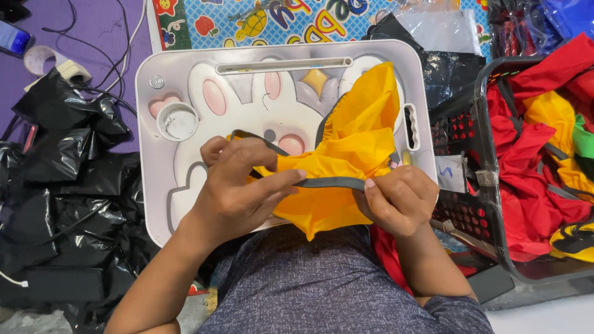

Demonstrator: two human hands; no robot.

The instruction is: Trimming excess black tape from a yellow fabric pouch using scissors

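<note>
A crumpled yellow fabric bag (354,141) with grey trim lies on a white lap tray (185,80) decorated with a rabbit picture. My left hand (238,188) grips the fabric and one end of a grey strap (331,182). My right hand (399,198) pinches the other end of that strap between thumb and fingers. The strap runs taut and level between both hands, over the near edge of the tray. Part of the fabric hangs down over my lap.
A dark plastic basket (476,179) at the right holds red and yellow fabric pieces (532,161). Black plastic bags (68,185) are piled at the left. Cables and a tape roll (38,59) lie on a purple mat. A colourful play mat (278,21) lies beyond the tray.
</note>
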